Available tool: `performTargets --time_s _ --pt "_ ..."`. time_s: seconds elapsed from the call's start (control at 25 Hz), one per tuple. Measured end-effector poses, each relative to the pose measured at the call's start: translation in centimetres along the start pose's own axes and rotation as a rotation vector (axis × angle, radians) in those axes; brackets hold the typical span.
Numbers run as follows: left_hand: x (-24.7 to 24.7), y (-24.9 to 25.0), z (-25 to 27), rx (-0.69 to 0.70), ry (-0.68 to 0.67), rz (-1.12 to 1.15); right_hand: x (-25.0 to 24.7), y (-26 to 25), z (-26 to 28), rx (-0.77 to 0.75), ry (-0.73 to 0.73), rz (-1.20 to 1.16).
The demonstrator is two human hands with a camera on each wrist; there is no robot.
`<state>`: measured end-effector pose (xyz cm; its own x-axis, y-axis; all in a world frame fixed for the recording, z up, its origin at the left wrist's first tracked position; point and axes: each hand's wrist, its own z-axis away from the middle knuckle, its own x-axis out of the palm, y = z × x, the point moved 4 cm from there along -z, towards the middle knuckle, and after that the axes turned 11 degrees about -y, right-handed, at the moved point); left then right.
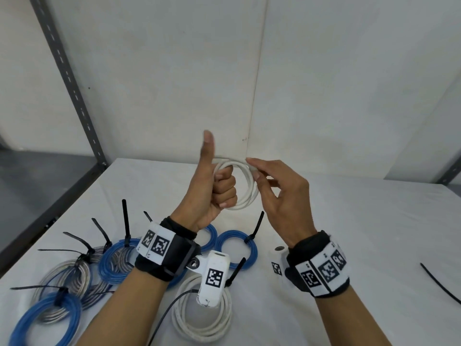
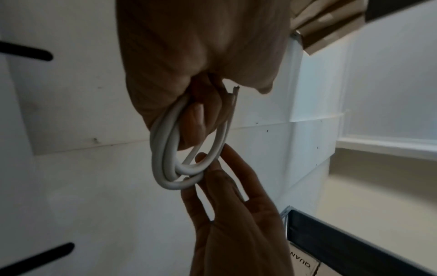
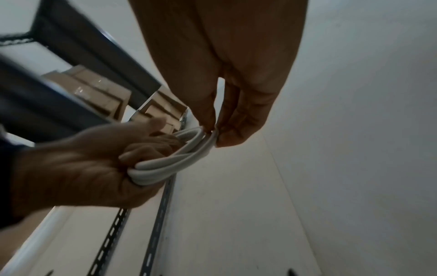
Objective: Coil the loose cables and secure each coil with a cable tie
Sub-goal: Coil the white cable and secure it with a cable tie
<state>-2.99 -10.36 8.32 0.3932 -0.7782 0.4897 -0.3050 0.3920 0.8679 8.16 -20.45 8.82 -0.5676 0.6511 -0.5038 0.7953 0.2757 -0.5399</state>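
A white cable coil of several loops hangs in the air above the white table. My left hand grips its left side with curled fingers, thumb pointing up. My right hand pinches the coil's upper right part between thumb and fingertips. In the left wrist view the white cable coil hangs from the left palm, with a cut cable end by the fingers, and the right hand touches its lower loops. The right wrist view shows the white cable coil pinched at its far end.
Several tied coils lie at the table's front left: blue coils, grey coils and a white coil, each with a black cable tie sticking out. A loose black cable tie lies at the right. A grey shelf post stands left.
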Motion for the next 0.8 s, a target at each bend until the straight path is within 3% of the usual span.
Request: performTargets --time_s 0.12,0.24,0.36,0.44,0.64,0.8 --pt "-0.4 -0.2 -0.2 0.016 0.046 -0.021 0.4 -0.3 0.0 -0.077 -0.014 0.105" --pt "-0.6 -0.2 -0.4 0.014 0.055 -0.009 0.1 -0.4 -0.1 -0.024 0.046 -0.005" --pt "-0.2 -0.6 -0.2 -0.021 0.019 -0.150 0.8 -0.4 -0.2 0.067 -0.105 -0.235" --pt "0.9 -1.2 -0.2 -0.039 -0.011 -0.322 1.6 -0.3 0.2 0.064 -0.154 -0.197" --pt "0.7 -0.8 -0.1 0.046 0.110 -0.490 2.5 -0.3 0.6 0.052 -0.004 -0.059" --pt "0.4 -0.7 0.2 0.049 0.119 -0.531 2.7 -0.9 0.6 0.025 -0.044 -0.070"
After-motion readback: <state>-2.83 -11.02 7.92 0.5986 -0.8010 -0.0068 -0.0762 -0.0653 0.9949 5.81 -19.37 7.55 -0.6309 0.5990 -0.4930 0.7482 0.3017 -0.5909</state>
